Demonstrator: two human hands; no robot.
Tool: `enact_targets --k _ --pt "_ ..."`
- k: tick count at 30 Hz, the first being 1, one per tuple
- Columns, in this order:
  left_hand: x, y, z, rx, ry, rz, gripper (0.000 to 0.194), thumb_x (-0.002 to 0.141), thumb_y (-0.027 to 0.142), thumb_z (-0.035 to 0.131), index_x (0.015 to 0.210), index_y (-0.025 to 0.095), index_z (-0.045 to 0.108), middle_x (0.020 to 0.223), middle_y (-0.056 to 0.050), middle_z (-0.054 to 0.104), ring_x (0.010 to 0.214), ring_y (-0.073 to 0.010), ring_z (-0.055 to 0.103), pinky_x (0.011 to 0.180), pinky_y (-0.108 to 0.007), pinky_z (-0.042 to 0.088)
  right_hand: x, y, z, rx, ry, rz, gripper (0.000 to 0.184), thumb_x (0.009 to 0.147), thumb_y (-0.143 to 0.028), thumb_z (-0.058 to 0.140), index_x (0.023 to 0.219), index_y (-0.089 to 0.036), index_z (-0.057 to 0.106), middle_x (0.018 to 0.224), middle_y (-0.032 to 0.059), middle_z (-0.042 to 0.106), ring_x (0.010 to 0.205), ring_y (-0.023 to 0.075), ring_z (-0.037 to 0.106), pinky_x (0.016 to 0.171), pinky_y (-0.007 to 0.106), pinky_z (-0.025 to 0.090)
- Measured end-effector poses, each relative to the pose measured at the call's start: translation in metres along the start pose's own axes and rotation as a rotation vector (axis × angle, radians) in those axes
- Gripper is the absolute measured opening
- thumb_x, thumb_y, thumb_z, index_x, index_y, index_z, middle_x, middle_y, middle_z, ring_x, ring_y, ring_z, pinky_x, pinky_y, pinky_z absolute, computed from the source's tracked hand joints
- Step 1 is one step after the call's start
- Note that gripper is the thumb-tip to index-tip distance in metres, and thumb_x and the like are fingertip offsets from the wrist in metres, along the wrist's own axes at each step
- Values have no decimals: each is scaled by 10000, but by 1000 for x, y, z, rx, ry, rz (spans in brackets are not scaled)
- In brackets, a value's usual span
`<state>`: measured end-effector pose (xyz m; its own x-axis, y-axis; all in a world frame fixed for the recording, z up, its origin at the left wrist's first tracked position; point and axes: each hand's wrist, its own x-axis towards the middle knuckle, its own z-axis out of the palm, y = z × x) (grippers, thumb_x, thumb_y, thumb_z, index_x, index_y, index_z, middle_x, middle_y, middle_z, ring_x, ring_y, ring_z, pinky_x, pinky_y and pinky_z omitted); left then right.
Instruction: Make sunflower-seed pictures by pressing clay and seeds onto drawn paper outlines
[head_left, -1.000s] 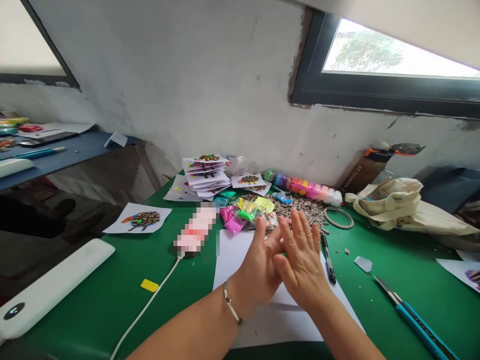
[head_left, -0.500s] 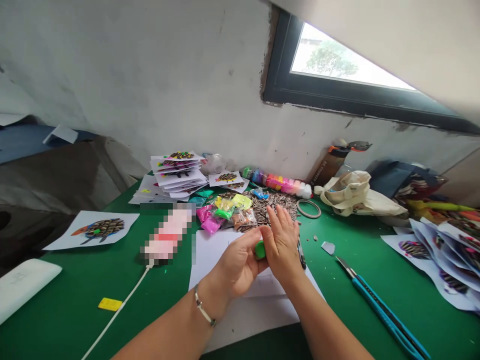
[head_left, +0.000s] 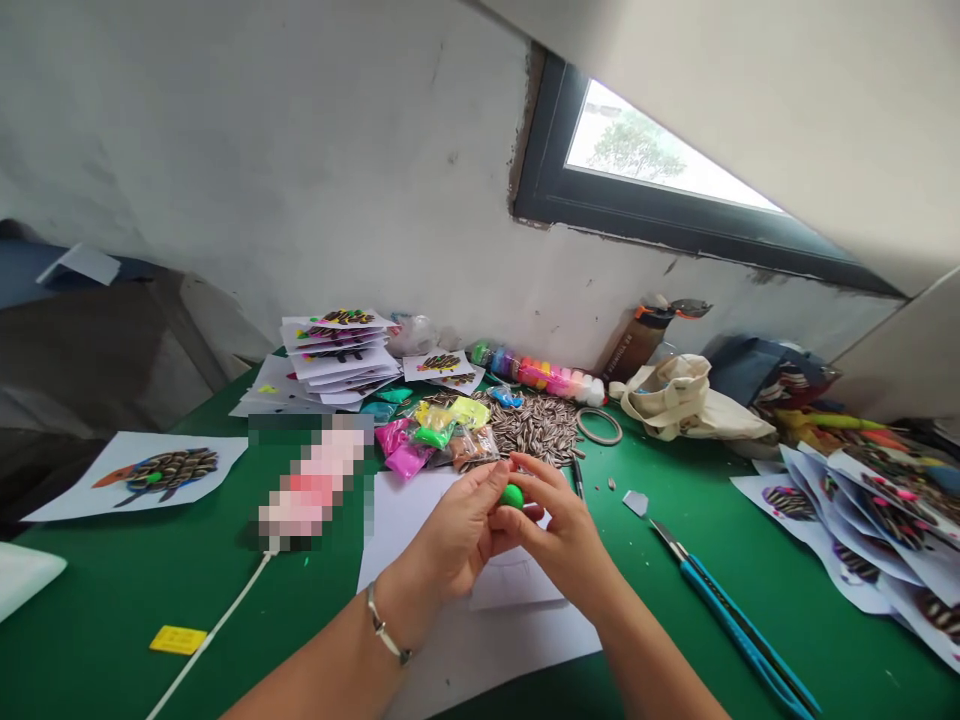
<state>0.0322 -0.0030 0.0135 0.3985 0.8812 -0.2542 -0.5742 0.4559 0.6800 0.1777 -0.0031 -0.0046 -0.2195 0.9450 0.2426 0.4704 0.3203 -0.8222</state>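
A small ball of green modelling clay (head_left: 511, 496) is held between my two hands, above white paper (head_left: 465, 650). My left hand (head_left: 466, 525) cups it from the left, thumb on top. From the right, the fingers and thumb of my right hand (head_left: 559, 510) close around the same ball. Faint drawn lines show on a smaller paper piece (head_left: 517, 580) under the hands. Just beyond the fingers lies a heap of striped sunflower seeds (head_left: 536, 425), with colourful clay packets (head_left: 420, 435) to its left. A black pen (head_left: 577, 478) lies partly hidden behind my right hand.
A blue utility knife (head_left: 739, 620) with its blade out lies on the right. Tape roll (head_left: 599, 427), cloth bag (head_left: 675, 400) and bottle (head_left: 637, 340) stand toward the wall. Seed-picture cards are stacked (head_left: 337, 365) at back left and right (head_left: 862, 530). A white cable (head_left: 217, 630) crosses the left side.
My palms were pressed flat together; they have parted, and the fingers now grip the green clay ball, which has come into sight. The view has turned to the right.
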Motion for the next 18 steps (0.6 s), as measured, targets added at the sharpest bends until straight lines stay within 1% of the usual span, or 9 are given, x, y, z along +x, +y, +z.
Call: enact_targets --k 3,4,5,7,9,11,12,15,18 --pt "1 1 -4 47 -29 -23 268 855 331 689 1055 155 662 857 -43 666 736 -117 645 752 -270 555 -2 8 0 103 4 16 348 872 -376 606 1210 -311 658 1460 79 456 1355 294 401 1093 511 356" --pt "1 1 -5 67 -39 -23 263 843 316 705 1044 150 672 850 -40 667 719 -105 634 756 -266 551 -2 11 0 133 -2 18 375 877 -389 600 1243 -311 635 1476 78 438 1365 292 389 1096 511 354" --pt "2 1 -7 81 -38 -18 260 830 306 721 1033 148 681 848 -39 669 712 -98 628 761 -263 546 -2 13 0 161 -1 21 409 879 -398 599 1278 -309 606 1487 81 425 1361 290 397 1085 507 370" --pt "5 0 -10 89 -5 0 253 801 296 753 999 150 695 865 -39 678 734 -101 634 779 -267 539 -1 15 1 208 26 30 461 868 -398 612 1316 -297 564 1461 93 454 1289 277 485 1039 487 429" --pt "7 -1 -13 90 28 11 243 775 296 776 958 156 700 889 -38 686 779 -118 646 806 -287 533 0 14 1 230 58 23 418 864 -379 618 1267 -273 595 1348 97 559 1155 249 586 985 454 477" --pt "8 -3 -15 105 33 16 248 761 305 787 944 163 699 928 -44 694 842 -143 655 842 -316 524 0 11 -1 225 70 10 312 871 -364 608 1157 -248 658 1189 84 652 1052 229 629 948 425 497" --pt "9 -3 -15 120 33 19 257 756 312 791 944 165 697 946 -49 697 870 -156 657 857 -329 520 0 9 -1 222 68 13 278 876 -362 601 1113 -240 678 1132 78 674 1030 227 633 933 416 501" --pt "8 -3 -14 166 46 47 303 722 326 813 942 156 694 964 -70 704 910 -191 664 868 -354 517 0 4 -3 264 21 65 291 861 -363 621 1117 -236 680 1114 70 688 1023 235 633 907 406 507" --pt "8 -2 -11 202 71 83 340 678 339 838 900 133 684 909 -78 704 878 -214 676 853 -377 528 -1 2 -4 331 -9 115 319 823 -355 673 1114 -226 677 1080 63 705 973 230 647 895 406 510"
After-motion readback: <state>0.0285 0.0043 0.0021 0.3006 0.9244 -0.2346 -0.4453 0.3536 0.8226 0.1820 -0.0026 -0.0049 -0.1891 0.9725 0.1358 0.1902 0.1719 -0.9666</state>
